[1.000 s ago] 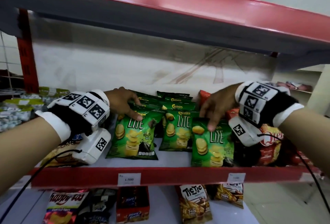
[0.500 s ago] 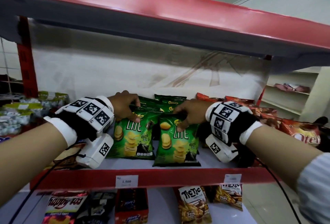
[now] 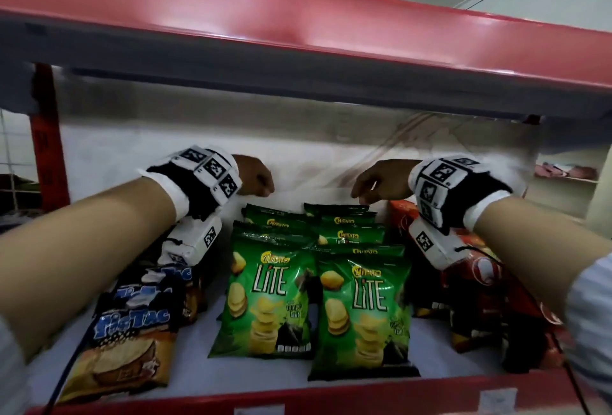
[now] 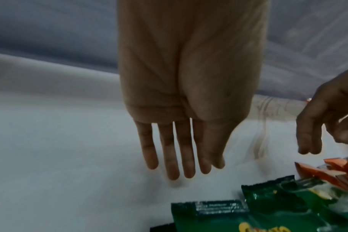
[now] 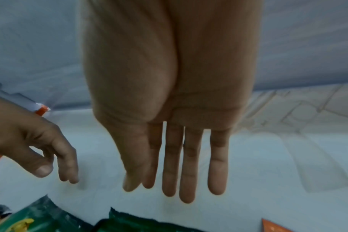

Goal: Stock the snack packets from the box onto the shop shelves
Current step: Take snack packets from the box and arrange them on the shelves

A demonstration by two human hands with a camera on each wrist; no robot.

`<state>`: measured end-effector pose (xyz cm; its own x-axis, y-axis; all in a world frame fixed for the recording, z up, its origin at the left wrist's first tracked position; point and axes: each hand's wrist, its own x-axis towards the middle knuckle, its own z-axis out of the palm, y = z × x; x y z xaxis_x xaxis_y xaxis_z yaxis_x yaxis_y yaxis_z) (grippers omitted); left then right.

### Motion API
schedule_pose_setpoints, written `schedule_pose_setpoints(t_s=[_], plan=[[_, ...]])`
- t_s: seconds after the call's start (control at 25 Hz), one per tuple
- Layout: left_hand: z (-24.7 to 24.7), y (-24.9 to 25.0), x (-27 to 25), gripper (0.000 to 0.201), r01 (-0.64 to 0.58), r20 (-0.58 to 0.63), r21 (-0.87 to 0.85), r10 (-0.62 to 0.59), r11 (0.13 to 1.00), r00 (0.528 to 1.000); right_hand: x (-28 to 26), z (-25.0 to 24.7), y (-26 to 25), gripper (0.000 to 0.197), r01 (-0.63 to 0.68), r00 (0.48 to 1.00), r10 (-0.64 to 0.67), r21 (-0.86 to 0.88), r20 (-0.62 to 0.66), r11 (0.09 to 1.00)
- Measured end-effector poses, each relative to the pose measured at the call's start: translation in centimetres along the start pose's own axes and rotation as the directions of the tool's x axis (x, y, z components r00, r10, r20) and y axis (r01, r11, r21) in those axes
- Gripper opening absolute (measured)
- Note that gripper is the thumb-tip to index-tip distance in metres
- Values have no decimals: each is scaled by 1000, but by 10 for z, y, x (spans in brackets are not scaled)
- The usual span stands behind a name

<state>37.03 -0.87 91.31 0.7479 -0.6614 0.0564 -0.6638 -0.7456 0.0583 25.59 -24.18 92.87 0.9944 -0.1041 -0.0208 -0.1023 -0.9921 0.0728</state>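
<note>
Green Chitato Lite packets (image 3: 270, 295) lie in two overlapping rows on the white shelf (image 3: 198, 368), the right row (image 3: 362, 312) beside the left one. My left hand (image 3: 256, 179) hovers above the back of the left row and holds nothing. My right hand (image 3: 374, 183) hovers above the back of the right row, also empty. In the left wrist view the left hand's fingers (image 4: 179, 149) hang straight over the bare shelf, with green packet tops (image 4: 248, 216) below. In the right wrist view the right hand's fingers (image 5: 179, 164) hang straight too. The box is out of sight.
Blue and orange Tic Tac packets (image 3: 132, 318) lie left of the green rows, under my left forearm. Red packets (image 3: 480, 282) crowd the right side. The upper shelf's red edge (image 3: 298, 34) hangs low overhead. A white back wall (image 3: 149, 156) closes the shelf.
Both hands have come off the tops of the green packets and risen toward the back wall, further apart. The green packets now lie in two rows, and the view is closer.
</note>
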Motion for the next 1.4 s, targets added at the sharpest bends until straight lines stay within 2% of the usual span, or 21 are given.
schedule_pose_setpoints(t_s=[0.16, 0.28, 0.32, 0.44, 0.52, 0.6, 0.72, 0.84, 0.92, 1.04, 1.12, 1.16, 1.28, 1.36, 1.4], plan=[[22, 1, 27, 34, -25, 147, 6, 24, 1000, 989, 33, 22, -2, 47, 24, 1000, -24, 40, 2, 999], [32, 1, 39, 8, -73, 102, -56, 79, 996, 992, 50, 32, -3, 57, 36, 998, -41, 82, 54, 996], [33, 0, 41, 6, -80, 81, -46, 83, 996, 993, 53, 34, -3, 57, 36, 997, -41, 75, 66, 997], [32, -7, 41, 9, -46, 16, -8, 46, 999, 999, 60, 35, 0, 51, 32, 998, -32, 14, 57, 999], [35, -10, 41, 16, -2, 8, 10, 2, 1000, 1000, 63, 36, 1, 47, 16, 999, -16, -6, 44, 1000], [40, -9, 41, 14, 30, 15, 12, -30, 999, 999, 66, 41, 2, 43, 8, 1000, -7, -17, 29, 1000], [36, -8, 37, 16, 26, 26, -78, -24, 997, 999, 63, 41, 0, 42, 16, 999, -15, -30, 36, 999], [9, -3, 19, 32, 82, 6, -133, -82, 988, 997, 44, 22, -3, 45, 8, 1000, -8, -28, 8, 1000], [-9, 0, 3, 42, 97, -95, -163, -113, 982, 989, 22, 1, -5, 44, -5, 998, 5, -8, -55, 1000], [-14, 10, -33, 59, 141, -286, -281, -223, 949, 932, -19, -18, -12, 41, 11, 986, 4, 87, -168, 996], [-6, 19, -58, 66, 156, -348, -374, -295, 914, 890, -42, -12, -19, 45, 33, 975, 8, 179, -222, 983], [7, 39, -87, 66, 155, -359, -406, -313, 901, 879, -73, 0, -20, 52, 43, 977, -4, 182, -213, 982], [42, 54, -113, 57, 137, -321, -357, -259, 924, 911, -93, 49, -27, 84, -4, 998, 15, 183, -57, 983], [77, 72, -137, 60, 185, -185, -299, -247, 936, 951, -116, 87, -28, 98, -5, 998, -7, 166, 68, 986], [93, 78, -144, 67, 216, -110, -285, -256, 934, 960, -125, 106, -29, 102, -10, 997, -7, 207, 78, 978]])
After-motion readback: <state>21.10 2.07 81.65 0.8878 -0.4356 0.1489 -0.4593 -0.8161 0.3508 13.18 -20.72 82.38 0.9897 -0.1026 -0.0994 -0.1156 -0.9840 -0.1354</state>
